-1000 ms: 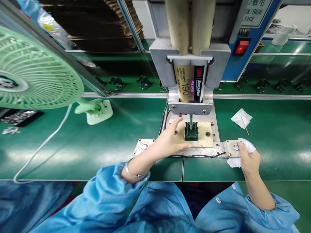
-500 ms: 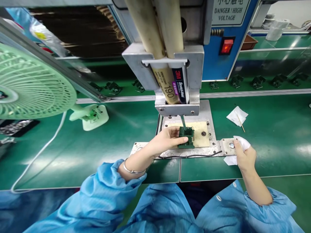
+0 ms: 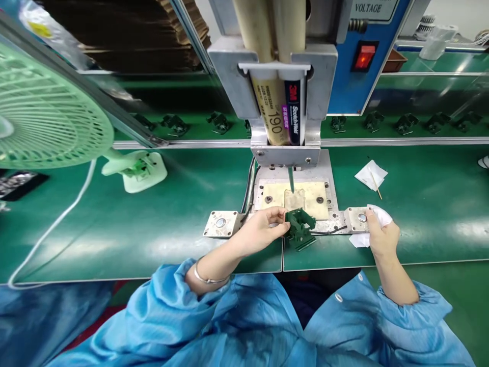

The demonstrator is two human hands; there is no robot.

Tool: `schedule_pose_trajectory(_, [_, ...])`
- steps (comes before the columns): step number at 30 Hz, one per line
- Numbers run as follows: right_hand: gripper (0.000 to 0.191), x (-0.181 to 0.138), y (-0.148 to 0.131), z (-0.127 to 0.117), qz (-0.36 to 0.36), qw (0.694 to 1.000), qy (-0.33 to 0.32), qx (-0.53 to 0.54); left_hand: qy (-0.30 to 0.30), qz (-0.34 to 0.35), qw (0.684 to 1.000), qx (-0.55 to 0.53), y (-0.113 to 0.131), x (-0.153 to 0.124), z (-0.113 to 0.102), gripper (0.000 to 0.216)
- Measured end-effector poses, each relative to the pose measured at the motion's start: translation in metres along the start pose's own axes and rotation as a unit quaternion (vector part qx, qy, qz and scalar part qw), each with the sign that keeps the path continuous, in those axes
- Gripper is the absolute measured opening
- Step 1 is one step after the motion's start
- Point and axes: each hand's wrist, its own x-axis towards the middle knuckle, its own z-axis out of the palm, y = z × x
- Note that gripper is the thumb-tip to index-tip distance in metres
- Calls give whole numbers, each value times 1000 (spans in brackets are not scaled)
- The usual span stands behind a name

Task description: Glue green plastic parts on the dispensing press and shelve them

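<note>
In the head view, the left hand [image 3: 259, 232] pinches a small dark green plastic part [image 3: 300, 227] by its left side, thumb and fingers closed on it. The part sits tilted at the near edge of the metal fixture plate [image 3: 336, 223], just in front of the beige pad [image 3: 305, 196] and clear of the dispenser nozzle [image 3: 291, 179] above the pad. Over the nozzle, a two-barrel adhesive cartridge [image 3: 280, 114] is clamped in a grey metal holder.

The right hand [image 3: 382, 237] rests at the right end of the fixture with its fingers curled loosely around a white wipe [image 3: 378, 216]; its thumb lies beside the round button [image 3: 362, 217], though whether it touches the button is hard to tell from this angle. A matching button [image 3: 220, 222] sits on the left end plate.

A pale green fan [image 3: 49, 117] stands at the left on the green table [image 3: 153, 224]. Farther right lie a white cloth square and a thin stick [image 3: 372, 176]. A row of similar green parts [image 3: 405, 122] lines the belt behind.
</note>
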Motion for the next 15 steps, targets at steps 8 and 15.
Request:
schedule_pose_trajectory(8, [33,-80,-54,-59,-194,971,-140,3,-53,218,972,76,26,-86,24,11])
schedule_pose_trajectory(15, [38,-107,-123,-59,-315,903,-289,55,-70,359,923,117,39,-99,36,33])
